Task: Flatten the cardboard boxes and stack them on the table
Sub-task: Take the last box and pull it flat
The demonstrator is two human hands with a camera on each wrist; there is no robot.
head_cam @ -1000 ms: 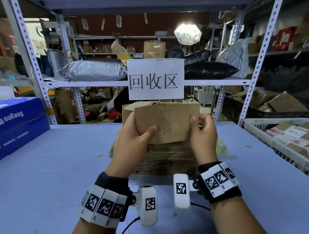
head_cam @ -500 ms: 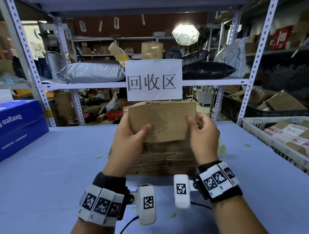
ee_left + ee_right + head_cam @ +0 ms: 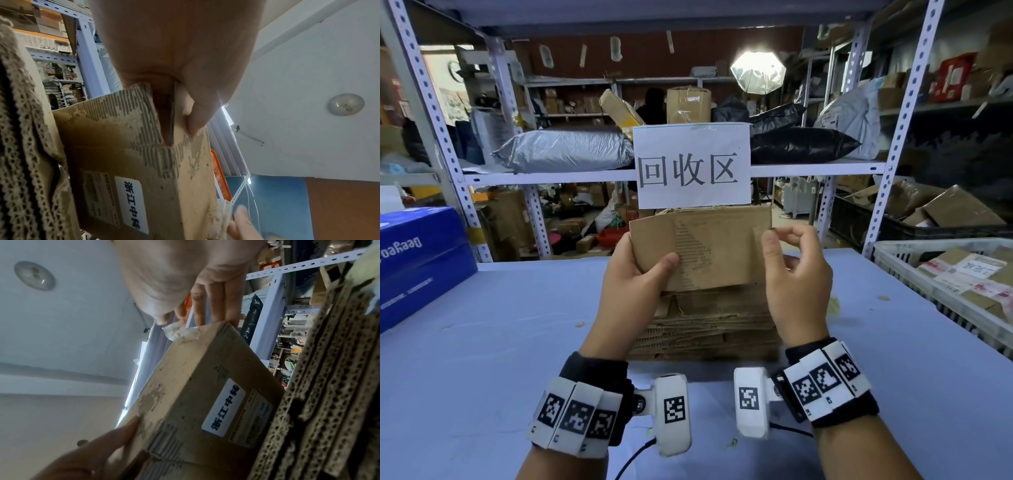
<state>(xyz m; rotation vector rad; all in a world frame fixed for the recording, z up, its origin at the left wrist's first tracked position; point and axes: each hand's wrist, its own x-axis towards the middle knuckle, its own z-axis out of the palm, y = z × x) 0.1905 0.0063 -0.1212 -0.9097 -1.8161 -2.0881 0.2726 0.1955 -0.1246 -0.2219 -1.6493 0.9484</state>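
One worn brown cardboard box [image 3: 702, 250], its paper skin torn to bare ribbing, hangs above the flattened stack [image 3: 709, 329] on the tabletop [image 3: 482, 342]. The left hand [image 3: 633, 284] pinches its edge; the right hand [image 3: 796, 284], fingers loosely curled, pinches a scrap of tape [image 3: 180, 333] at its corner.

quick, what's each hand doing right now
Left hand: grips the cardboard box, thumb on its front face.
Right hand: pinches a bit of clear tape at the box's corner.
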